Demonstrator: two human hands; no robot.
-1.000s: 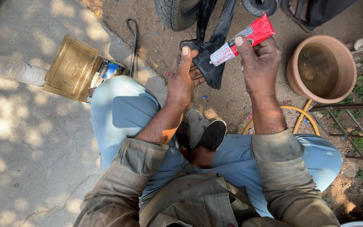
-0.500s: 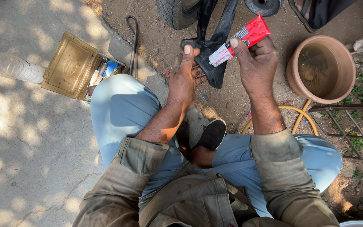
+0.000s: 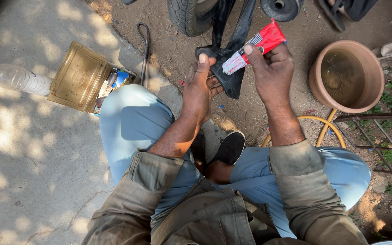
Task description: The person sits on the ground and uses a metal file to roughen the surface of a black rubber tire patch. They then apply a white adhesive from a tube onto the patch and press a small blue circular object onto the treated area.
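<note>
Near the top centre of the frame, a red and white tube (image 3: 253, 46) lay slanted, its long axis running from upper right down to lower left, white nozzle end lowest. The right hand (image 3: 272, 72) gripped it between thumb and fingers. Just left, the left hand (image 3: 200, 88) pinched a black rubber inner tube (image 3: 230, 75) beneath the nozzle. At left, an open yellowish tin (image 3: 75, 76) held small colourful packets beside a clear plastic bottle (image 3: 17, 78).
</note>
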